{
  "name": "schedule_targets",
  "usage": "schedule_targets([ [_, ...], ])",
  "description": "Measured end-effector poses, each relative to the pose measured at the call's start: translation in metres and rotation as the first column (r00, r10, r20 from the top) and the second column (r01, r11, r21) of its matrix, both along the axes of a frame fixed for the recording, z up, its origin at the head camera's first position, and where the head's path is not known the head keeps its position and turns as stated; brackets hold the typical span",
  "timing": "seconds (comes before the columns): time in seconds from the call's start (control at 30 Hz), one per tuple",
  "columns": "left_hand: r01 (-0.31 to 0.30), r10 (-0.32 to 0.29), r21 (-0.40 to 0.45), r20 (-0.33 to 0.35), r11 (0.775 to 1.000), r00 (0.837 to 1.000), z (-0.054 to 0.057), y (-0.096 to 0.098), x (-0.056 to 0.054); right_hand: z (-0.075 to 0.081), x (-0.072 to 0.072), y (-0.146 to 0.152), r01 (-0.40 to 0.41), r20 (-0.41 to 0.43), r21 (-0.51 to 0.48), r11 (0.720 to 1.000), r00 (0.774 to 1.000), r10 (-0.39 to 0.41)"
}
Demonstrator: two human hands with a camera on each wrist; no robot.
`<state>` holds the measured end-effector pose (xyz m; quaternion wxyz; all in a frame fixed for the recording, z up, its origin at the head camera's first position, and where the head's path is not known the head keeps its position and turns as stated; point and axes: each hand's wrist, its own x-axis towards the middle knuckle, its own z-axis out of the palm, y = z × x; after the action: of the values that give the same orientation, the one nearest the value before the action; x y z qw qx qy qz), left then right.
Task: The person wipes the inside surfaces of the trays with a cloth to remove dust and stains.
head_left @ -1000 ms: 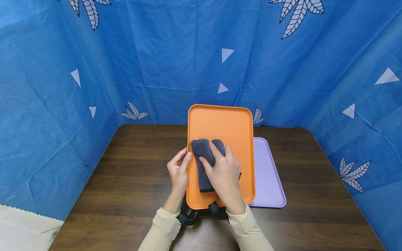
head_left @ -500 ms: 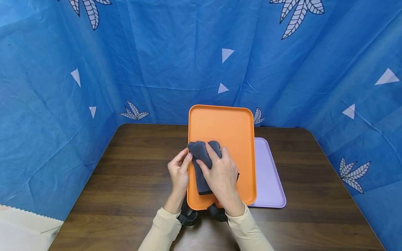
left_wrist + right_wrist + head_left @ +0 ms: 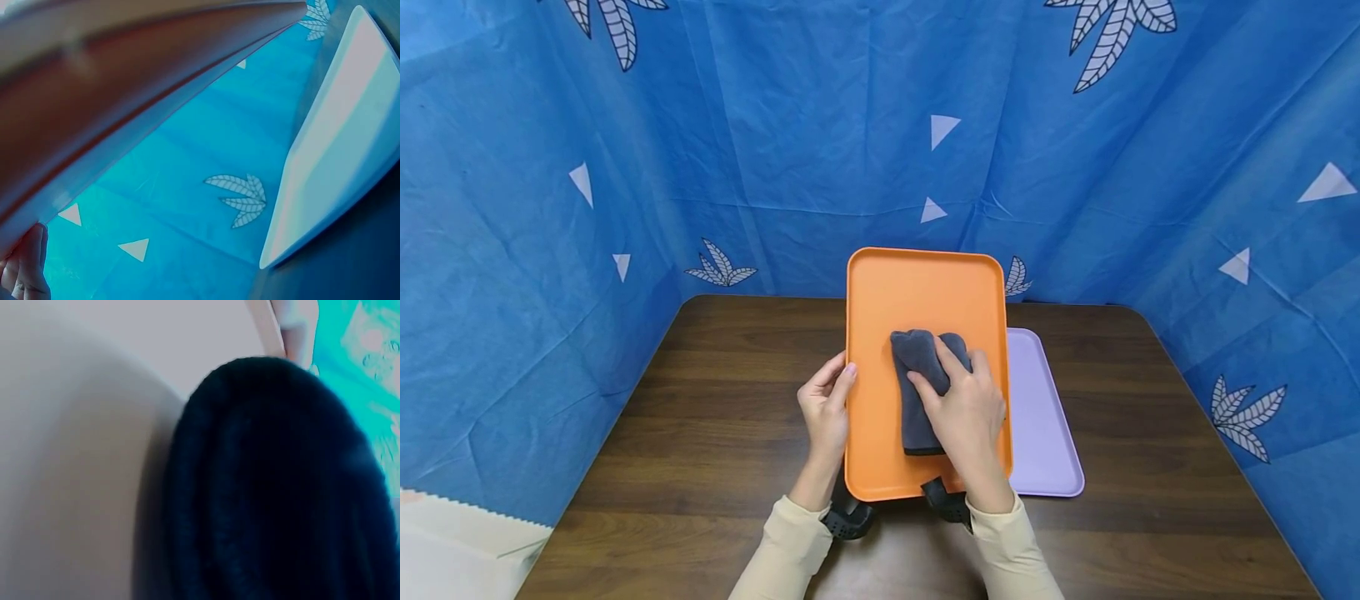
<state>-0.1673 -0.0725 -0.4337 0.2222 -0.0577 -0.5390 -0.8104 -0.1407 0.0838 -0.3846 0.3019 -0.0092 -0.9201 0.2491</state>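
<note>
An orange tray (image 3: pixel 925 292) is held up, tilted toward the head camera, above the wooden table. My left hand (image 3: pixel 826 412) grips its left rim, thumb on the front side and fingers behind. In the left wrist view the tray's underside (image 3: pixel 125 87) fills the upper left, with fingertips (image 3: pixel 31 262) at its edge. My right hand (image 3: pixel 966 408) grips a folded dark grey cloth (image 3: pixel 917 408) and presses it on the tray's face, right of the middle. Up close in the right wrist view, the rounded fold of the cloth (image 3: pixel 275 475) lies against the tray surface (image 3: pixel 75 456).
A lilac tray (image 3: pixel 1041 417) lies flat on the brown wooden table (image 3: pixel 722 400), partly covered by the orange one in the head view. Blue patterned fabric (image 3: pixel 790 125) hangs around the back and sides. A pale cloth (image 3: pixel 460 542) is at the lower left.
My right hand first slid the cloth slightly left to the tray's left rim, then back right past the middle. The left hand keeps its grip, and the orange tray has barely shifted.
</note>
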Motion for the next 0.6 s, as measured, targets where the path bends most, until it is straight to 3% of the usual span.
schedule_targets([
  [0.27,0.007,-0.007,0.025,0.002,1.0,1.0,0.004,-0.002,0.001,-0.004,-0.002,0.026,0.077,0.063,-0.094,0.993,0.995,-0.071],
  [0.6,-0.001,0.001,0.038,-0.014,0.999,1.0,0.006,-0.004,0.002,-0.005,-0.003,0.036,0.146,0.113,-0.12,0.982,0.985,-0.132],
])
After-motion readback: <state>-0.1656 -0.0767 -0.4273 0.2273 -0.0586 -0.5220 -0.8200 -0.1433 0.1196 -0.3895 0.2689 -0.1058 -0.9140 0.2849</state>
